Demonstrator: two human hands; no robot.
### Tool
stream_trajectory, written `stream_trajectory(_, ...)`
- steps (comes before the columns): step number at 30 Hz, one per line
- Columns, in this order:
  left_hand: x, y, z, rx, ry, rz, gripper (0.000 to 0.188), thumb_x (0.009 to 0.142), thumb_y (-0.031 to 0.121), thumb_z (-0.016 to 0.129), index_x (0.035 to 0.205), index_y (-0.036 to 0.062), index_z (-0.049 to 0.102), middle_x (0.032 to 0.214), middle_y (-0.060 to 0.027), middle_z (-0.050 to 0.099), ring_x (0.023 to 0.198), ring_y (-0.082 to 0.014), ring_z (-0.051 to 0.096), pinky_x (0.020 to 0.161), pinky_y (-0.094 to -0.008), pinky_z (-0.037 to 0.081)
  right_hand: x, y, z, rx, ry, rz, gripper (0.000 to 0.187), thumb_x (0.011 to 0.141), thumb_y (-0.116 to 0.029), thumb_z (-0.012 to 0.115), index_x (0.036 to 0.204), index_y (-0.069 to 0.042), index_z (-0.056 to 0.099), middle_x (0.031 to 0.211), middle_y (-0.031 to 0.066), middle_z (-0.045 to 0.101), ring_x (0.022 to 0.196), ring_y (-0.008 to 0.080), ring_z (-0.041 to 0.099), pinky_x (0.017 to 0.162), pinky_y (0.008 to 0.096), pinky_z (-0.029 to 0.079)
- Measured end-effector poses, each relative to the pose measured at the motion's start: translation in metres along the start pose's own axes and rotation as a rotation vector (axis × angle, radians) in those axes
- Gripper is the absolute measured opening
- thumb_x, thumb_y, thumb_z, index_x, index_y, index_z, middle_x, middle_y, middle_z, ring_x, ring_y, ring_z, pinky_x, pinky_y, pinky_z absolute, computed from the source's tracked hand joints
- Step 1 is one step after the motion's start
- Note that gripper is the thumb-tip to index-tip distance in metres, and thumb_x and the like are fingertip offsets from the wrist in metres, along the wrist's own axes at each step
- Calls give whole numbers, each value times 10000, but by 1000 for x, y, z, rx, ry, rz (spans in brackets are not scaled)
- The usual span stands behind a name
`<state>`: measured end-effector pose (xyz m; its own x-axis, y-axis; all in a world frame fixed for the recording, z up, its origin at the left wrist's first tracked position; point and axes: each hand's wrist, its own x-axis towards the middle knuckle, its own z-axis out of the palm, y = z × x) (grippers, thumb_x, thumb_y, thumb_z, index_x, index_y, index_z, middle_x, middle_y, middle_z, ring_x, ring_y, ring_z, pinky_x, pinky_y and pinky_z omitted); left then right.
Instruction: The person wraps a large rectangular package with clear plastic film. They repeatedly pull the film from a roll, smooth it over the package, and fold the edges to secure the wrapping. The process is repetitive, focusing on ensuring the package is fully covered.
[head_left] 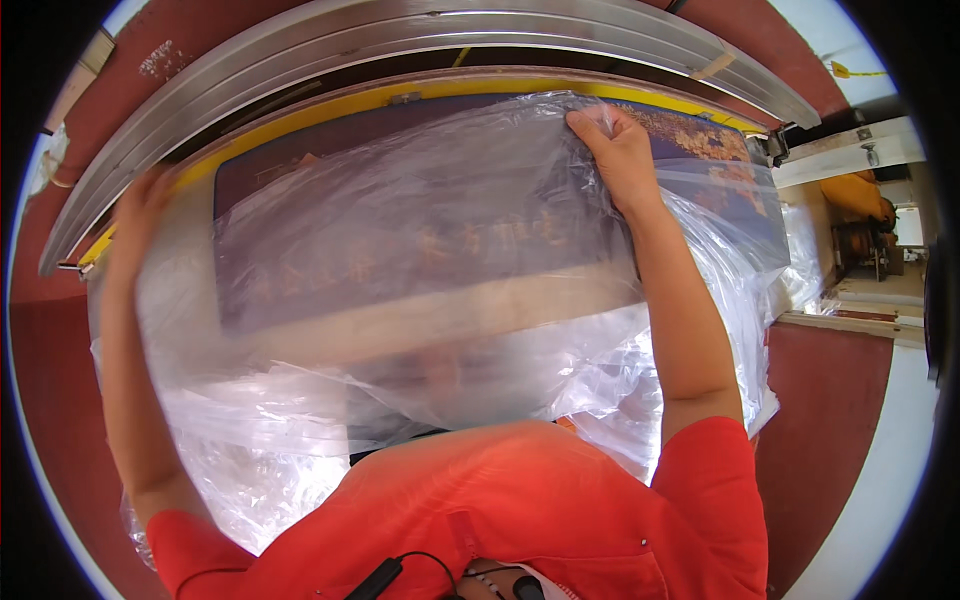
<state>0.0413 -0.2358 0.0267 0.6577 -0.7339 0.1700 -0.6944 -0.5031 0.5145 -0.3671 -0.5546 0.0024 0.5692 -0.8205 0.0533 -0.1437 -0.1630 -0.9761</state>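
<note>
A wide sheet of clear plastic film [430,190] spreads over a dark purple-blue panel [700,205] with gold lettering and a gold floral pattern at its right. My right hand [618,150] pinches the bunched film near the panel's far edge, thumb against fingers. Over at the far left, my left hand [143,215] is raised beside the yellow bar, next to the film's left part. Motion smears its fingers, so its hold is unclear. The film hangs in loose, shiny folds toward my body.
Behind the panel runs a yellow bar [350,103], with a broad curved-looking silver metal beam [420,35] beyond it. A white bracket arm [850,150] juts out at the right. Reddish-brown floor [820,400] lies at both sides. A yellow object [858,197] stands in the right background.
</note>
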Motion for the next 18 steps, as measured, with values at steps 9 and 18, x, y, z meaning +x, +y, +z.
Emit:
stream_trajectory(9,-11,300,212,-1042,-443,145,204,761,254,549,717,54,535,591,37,427,533,-53,363,466,-201,301,3,4,8,-13,17,-301,137,712,-178,600,729,-47,565,596,-10,531,551,58,451,520,201,368)
stream_trajectory(18,-126,-76,-63,-461,32,-343,148,799,162,508,858,27,522,771,33,460,717,-60,405,638,-203,336,-61,-48,26,-680,-492,-419,219,701,-315,589,705,-102,539,604,89,537,574,241,512,506,285,389)
